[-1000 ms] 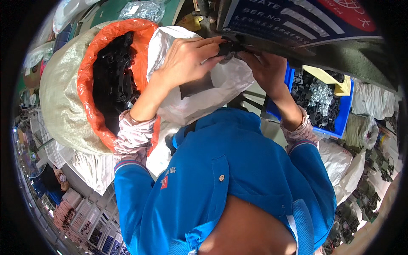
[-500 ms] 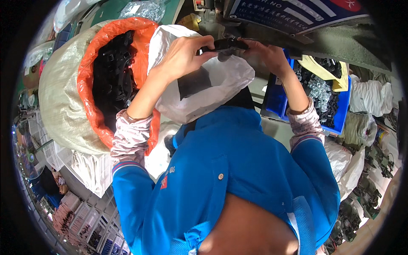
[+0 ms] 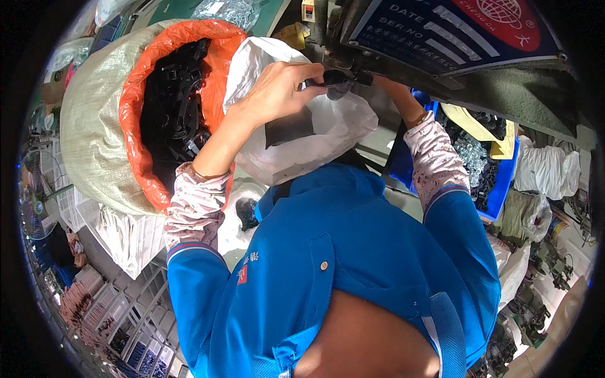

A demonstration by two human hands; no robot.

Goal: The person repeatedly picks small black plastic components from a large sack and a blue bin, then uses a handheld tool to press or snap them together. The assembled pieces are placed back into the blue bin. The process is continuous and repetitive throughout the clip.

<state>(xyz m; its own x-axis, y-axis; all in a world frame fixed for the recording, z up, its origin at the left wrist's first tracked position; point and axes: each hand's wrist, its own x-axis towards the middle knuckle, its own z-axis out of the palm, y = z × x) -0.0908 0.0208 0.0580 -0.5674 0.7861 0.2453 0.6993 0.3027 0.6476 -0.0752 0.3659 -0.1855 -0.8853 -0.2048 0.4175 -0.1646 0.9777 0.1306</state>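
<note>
My left hand (image 3: 280, 91) is closed, thumb and fingers pinching the end of a small dark part (image 3: 338, 83), black and apparently plastic. That part sits at the dark machine head (image 3: 359, 60), above the mouth of a white sack (image 3: 340, 126). Reaching in from the other side, my right hand (image 3: 392, 93) is mostly hidden under the machine. Its fingers are out of sight, so whether it touches the part does not show. A dark flat piece (image 3: 290, 126) shows inside the white sack.
On the left stands a big woven sack (image 3: 94, 126) with an orange liner (image 3: 130, 120), full of black parts (image 3: 179, 94). To the right, a blue bin (image 3: 504, 183) holds clear and black small pieces and a yellow tray (image 3: 472, 126). A machine plate (image 3: 441, 31) overhangs at upper right.
My right hand has gone farther in under the machine, and its fingers are now hidden. The left hand keeps its pinch on the black part. The whole view has shifted slightly.
</note>
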